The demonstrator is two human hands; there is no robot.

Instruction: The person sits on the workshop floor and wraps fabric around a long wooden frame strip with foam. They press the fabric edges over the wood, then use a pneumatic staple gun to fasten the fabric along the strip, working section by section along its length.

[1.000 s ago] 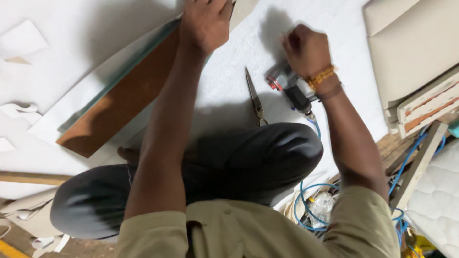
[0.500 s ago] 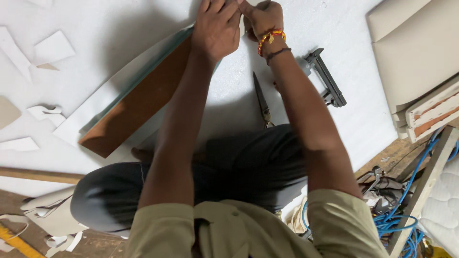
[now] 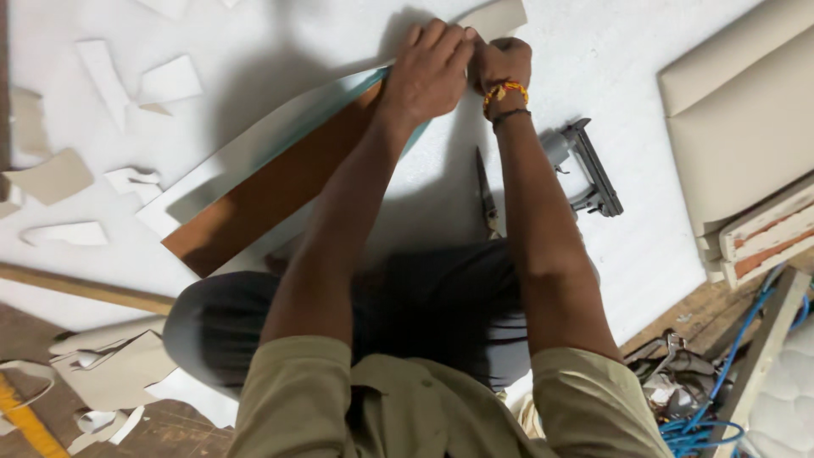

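Board (image 3: 280,191) lies w/ long axis diagonal, near-left corner up to far-right end. Both hands meet at that far end: left hand (image 3: 428,72) flat, fingers curled over cream fabric (image 3: 496,17) at the edge; right hand (image 3: 500,64) fisted, pinching same fabric. Stapler (image 3: 585,170) just right of board, nearer right arm.

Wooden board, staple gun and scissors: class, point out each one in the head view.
wooden board (image 3: 254,203), head view, on its bare brown face.
staple gun (image 3: 593,174), head view, on its black magazine.
scissors (image 3: 485,191), head view, on the blades.
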